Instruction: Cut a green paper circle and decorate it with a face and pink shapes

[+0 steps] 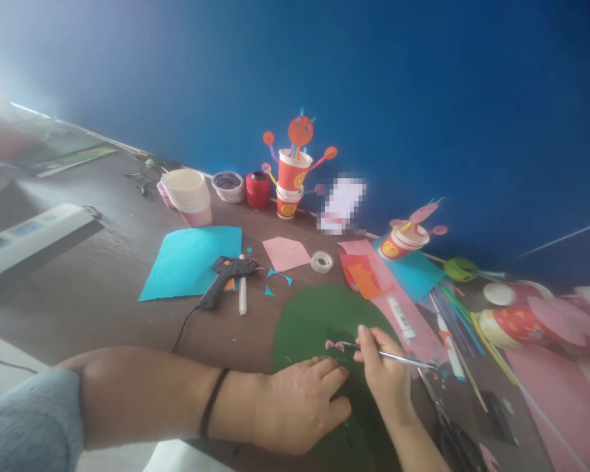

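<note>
My right hand point(381, 367) grips a slim pen point(403, 358) with a clear-silver barrel. Its dark tip points left and reaches a small pink paper piece point(330, 345) on the round green mat point(305, 314). Palm down, my left hand point(307, 403) rests on the same mat just below that piece. Its fingers lie on the surface with the thumb apart; whatever is beneath the palm is hidden. Black-handled scissors point(455, 436) lie to the right of my right wrist.
A black glue gun point(229, 275) and a white marker point(242, 288) lie left of the mat by blue paper point(191, 262). Behind stand stacked cups point(187, 193) and a red cup figure point(295, 174). A tape roll point(321, 261) and pipe cleaners point(455, 321) lie nearby.
</note>
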`<move>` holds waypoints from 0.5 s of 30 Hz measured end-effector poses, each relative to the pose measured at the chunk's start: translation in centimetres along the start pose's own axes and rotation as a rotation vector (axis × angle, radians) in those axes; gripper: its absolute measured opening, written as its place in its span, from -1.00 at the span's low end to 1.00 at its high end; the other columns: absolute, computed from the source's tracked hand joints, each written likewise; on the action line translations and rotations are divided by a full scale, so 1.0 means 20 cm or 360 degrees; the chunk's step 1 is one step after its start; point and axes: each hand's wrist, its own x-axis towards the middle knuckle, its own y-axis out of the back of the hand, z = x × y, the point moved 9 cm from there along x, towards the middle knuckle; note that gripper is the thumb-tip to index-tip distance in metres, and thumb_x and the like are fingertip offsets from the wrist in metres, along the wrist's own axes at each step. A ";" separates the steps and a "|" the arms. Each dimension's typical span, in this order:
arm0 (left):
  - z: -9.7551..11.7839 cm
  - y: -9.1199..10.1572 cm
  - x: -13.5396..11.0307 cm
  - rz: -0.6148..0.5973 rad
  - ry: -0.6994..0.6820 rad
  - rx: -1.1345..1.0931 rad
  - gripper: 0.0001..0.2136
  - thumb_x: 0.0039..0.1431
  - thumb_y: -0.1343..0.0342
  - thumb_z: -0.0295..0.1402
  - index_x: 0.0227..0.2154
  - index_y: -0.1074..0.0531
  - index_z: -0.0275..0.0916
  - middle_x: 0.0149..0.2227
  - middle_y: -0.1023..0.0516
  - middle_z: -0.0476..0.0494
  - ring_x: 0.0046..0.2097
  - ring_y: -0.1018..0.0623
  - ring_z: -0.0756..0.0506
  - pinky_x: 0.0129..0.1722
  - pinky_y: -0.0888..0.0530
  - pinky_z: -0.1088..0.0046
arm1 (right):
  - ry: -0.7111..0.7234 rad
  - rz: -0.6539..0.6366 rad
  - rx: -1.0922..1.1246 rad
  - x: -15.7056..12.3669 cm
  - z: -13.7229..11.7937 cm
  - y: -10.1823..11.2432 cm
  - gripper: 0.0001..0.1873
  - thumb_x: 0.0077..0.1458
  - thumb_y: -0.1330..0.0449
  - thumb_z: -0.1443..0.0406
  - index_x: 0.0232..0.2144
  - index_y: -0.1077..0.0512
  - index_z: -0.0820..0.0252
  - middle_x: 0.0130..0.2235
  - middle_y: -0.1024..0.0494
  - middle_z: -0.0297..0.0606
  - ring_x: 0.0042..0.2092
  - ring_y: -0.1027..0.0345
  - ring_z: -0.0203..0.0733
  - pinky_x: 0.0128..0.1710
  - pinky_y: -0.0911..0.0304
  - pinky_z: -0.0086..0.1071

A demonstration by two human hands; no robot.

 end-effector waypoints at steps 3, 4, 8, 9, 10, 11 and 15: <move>0.00 0.00 0.00 0.0004 -0.0004 0.0002 -0.82 0.11 -0.01 -0.33 -0.25 -0.34 -0.30 -0.01 -0.32 -0.37 -0.08 -0.39 -0.20 -0.19 -0.42 0.31 | -0.0066 0.0014 0.0079 0.00 0.02 0.01 -0.59 0.17 0.00 0.02 -0.55 -0.31 0.16 -0.65 -0.42 -0.35 -0.57 -0.36 -0.26 -0.53 -0.22 -0.48; 0.00 0.00 0.00 0.0001 -0.0003 0.0001 -0.82 0.11 -0.01 -0.33 -0.24 -0.34 -0.30 -0.01 -0.31 -0.37 -0.08 -0.39 -0.20 -0.19 -0.42 0.32 | -0.0085 0.0021 0.0093 -0.01 0.03 0.01 -0.59 0.17 0.00 0.02 -0.55 -0.31 0.16 -0.65 -0.42 -0.35 -0.57 -0.36 -0.27 -0.53 -0.22 -0.49; 0.00 0.00 0.00 -0.0020 -0.0005 -0.0002 -0.82 0.11 -0.01 -0.34 -0.25 -0.33 -0.30 0.01 -0.30 -0.36 -0.10 -0.40 -0.19 -0.18 -0.42 0.32 | -0.0074 0.0021 0.0047 -0.01 0.03 0.01 -0.59 0.18 0.01 0.03 -0.55 -0.31 0.16 -0.66 -0.42 -0.36 -0.56 -0.35 -0.28 -0.52 -0.21 -0.49; 0.00 0.00 0.00 -0.0025 -0.0008 -0.0003 -0.82 0.10 -0.02 -0.33 -0.25 -0.33 -0.30 0.01 -0.30 -0.36 -0.10 -0.40 -0.19 -0.18 -0.42 0.32 | -0.0056 0.0014 0.0031 -0.01 0.02 0.01 -0.59 0.18 0.01 0.03 -0.56 -0.31 0.16 -0.66 -0.42 -0.36 -0.56 -0.35 -0.28 -0.52 -0.21 -0.49; 0.00 0.00 0.00 -0.0025 -0.0009 -0.0002 -0.82 0.10 -0.02 -0.33 -0.25 -0.33 -0.30 0.00 -0.30 -0.37 -0.10 -0.40 -0.19 -0.19 -0.42 0.32 | -0.0037 0.0008 0.0014 0.00 0.02 0.01 -0.58 0.18 0.01 0.03 -0.56 -0.31 0.16 -0.66 -0.41 -0.37 -0.56 -0.35 -0.28 -0.51 -0.21 -0.49; 0.00 0.00 0.00 -0.0022 -0.0007 -0.0002 -0.82 0.10 -0.02 -0.33 -0.25 -0.33 -0.30 0.00 -0.30 -0.37 -0.11 -0.40 -0.19 -0.19 -0.42 0.32 | -0.0017 0.0004 -0.0003 0.00 0.01 0.00 -0.58 0.18 0.01 0.03 -0.57 -0.31 0.16 -0.66 -0.41 -0.37 -0.56 -0.35 -0.28 -0.51 -0.21 -0.49; 0.00 0.00 0.00 0.0000 -0.0002 0.0001 -0.84 0.12 0.00 -0.34 -0.26 -0.34 -0.29 -0.02 -0.32 -0.35 -0.12 -0.40 -0.19 -0.19 -0.42 0.32 | -0.0023 -0.0003 0.0042 0.00 0.01 0.00 -0.59 0.18 0.00 0.03 -0.56 -0.30 0.16 -0.65 -0.41 -0.37 -0.57 -0.37 -0.28 -0.53 -0.23 -0.49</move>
